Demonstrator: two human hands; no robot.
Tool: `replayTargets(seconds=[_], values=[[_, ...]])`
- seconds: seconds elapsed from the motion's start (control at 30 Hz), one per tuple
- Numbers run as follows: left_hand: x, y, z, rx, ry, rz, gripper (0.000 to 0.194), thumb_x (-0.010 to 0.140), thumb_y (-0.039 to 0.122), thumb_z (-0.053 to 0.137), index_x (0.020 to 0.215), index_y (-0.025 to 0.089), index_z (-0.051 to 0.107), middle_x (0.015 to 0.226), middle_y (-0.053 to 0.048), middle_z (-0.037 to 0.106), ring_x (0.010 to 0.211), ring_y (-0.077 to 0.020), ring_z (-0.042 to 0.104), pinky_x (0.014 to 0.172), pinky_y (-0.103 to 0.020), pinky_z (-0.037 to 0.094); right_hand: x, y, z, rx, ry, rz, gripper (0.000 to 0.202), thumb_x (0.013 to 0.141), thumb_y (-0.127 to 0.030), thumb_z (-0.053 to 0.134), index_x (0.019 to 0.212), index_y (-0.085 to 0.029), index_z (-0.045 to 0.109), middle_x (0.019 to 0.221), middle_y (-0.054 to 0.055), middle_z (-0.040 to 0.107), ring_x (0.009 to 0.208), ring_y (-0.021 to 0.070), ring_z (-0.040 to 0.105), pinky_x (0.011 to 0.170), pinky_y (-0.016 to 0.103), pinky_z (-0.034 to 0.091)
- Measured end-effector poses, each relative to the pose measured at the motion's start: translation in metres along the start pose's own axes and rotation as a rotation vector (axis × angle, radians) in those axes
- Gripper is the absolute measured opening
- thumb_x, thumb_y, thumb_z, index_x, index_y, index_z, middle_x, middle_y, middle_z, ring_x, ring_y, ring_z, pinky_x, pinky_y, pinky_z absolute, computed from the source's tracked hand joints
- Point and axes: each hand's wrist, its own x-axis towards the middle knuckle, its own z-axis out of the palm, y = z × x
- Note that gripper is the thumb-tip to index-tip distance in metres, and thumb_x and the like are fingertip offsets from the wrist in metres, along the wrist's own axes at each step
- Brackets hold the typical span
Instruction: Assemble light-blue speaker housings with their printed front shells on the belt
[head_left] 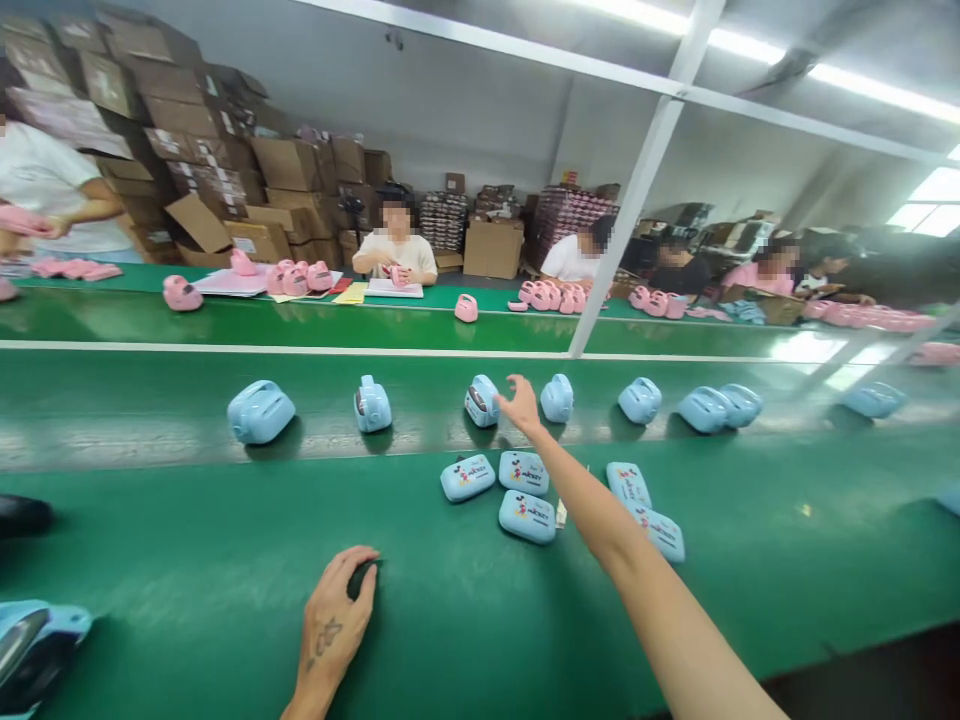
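Near the front of the green table, my left hand (337,615) rests with its fingers curled round a small dark piece (361,579), mostly hidden by the fingers. My right hand (521,405) reaches out over the far belt, thumb and fingers apart. Its fingertips are at the side of a light-blue handled plastic housing (481,402); whether they touch it I cannot tell. Another blue housing (557,399) stands just right of that hand. Below my right forearm and beside it lie several rounded blue covers (527,516) with a Mickey print.
More blue housings (261,412) stand spread along the belt (150,400). A blue part with a black area (37,650) lies at the near left. Beyond a white post (630,190), several people sit at a green bench (405,325) with pink housings (466,308).
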Motion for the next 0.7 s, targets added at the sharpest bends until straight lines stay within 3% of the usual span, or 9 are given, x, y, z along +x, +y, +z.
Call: replayTargets(seconds=[0.13, 0.27, 0.4, 0.5, 0.57, 0.63, 0.7], values=[[0.004, -0.001, 0.001, -0.003, -0.011, -0.014, 0.023, 0.079, 0.043, 0.056, 0.084, 0.029, 0.074, 0.098, -0.007, 0.077, 0.094, -0.0307, 0.072, 0.088, -0.042, 0.056, 0.017, 0.021, -0.056, -0.147, 0.167, 0.151, 0.055, 0.089, -0.022, 0.054, 0.142, -0.012, 0.041, 0.146, 0.027, 0.043, 0.134, 0.0330, 0.045, 0.108, 0.047, 0.038], [0.006, 0.002, 0.000, -0.042, 0.023, -0.020, 0.020, 0.075, 0.042, 0.059, 0.079, 0.029, 0.073, 0.092, -0.006, 0.076, 0.088, -0.0300, 0.071, 0.087, -0.042, 0.056, 0.015, 0.033, -0.093, -0.205, 0.058, 0.237, 0.045, 0.085, -0.018, 0.056, 0.129, -0.010, 0.055, 0.122, 0.025, 0.062, 0.113, 0.0339, 0.061, 0.095, 0.045, 0.046], [0.005, 0.010, -0.003, -0.169, 0.028, -0.073, 0.016, 0.070, 0.040, 0.067, 0.079, 0.029, 0.074, 0.091, -0.006, 0.075, 0.087, -0.0293, 0.069, 0.091, -0.041, 0.054, 0.007, 0.013, -0.112, -0.204, -0.043, 0.135, 0.047, 0.085, -0.021, 0.056, 0.133, -0.016, 0.056, 0.111, 0.016, 0.070, 0.103, 0.0286, 0.065, 0.090, 0.038, 0.047], [0.004, 0.034, -0.005, -0.336, 0.033, -0.138, 0.025, 0.066, 0.042, 0.076, 0.087, 0.028, 0.075, 0.097, -0.008, 0.073, 0.091, -0.0300, 0.068, 0.096, -0.043, 0.053, -0.013, -0.016, -0.120, -0.175, -0.151, 0.000, 0.041, 0.083, -0.026, 0.062, 0.123, -0.022, 0.066, 0.094, 0.006, 0.072, 0.091, 0.0237, 0.066, 0.085, 0.032, 0.047], [0.006, 0.061, -0.006, -0.439, 0.011, -0.113, 0.039, 0.061, 0.041, 0.085, 0.097, 0.028, 0.076, 0.114, -0.009, 0.070, 0.108, -0.0323, 0.066, 0.105, -0.045, 0.048, -0.038, -0.038, -0.119, -0.116, -0.274, -0.111, 0.038, 0.078, -0.032, 0.070, 0.116, -0.025, 0.070, 0.078, -0.001, 0.068, 0.076, 0.0186, 0.063, 0.075, 0.028, 0.047], [0.009, 0.090, -0.006, -0.490, -0.089, -0.025, 0.057, 0.054, 0.037, 0.093, 0.108, 0.030, 0.075, 0.137, -0.009, 0.062, 0.132, -0.0361, 0.054, 0.116, -0.050, 0.038, -0.072, -0.059, -0.112, 0.036, -0.452, -0.225, 0.045, 0.075, -0.036, 0.074, 0.119, -0.026, 0.067, 0.065, -0.007, 0.061, 0.062, 0.0145, 0.056, 0.063, 0.025, 0.043], [0.011, 0.113, -0.005, -0.511, -0.231, 0.074, 0.068, 0.051, 0.033, 0.095, 0.115, 0.033, 0.073, 0.153, -0.008, 0.050, 0.146, -0.0393, 0.040, 0.120, -0.057, 0.030, -0.107, -0.079, -0.097, 0.277, -0.674, -0.249, 0.054, 0.075, -0.036, 0.076, 0.126, -0.025, 0.060, 0.059, -0.010, 0.055, 0.051, 0.0116, 0.048, 0.053, 0.023, 0.038]])
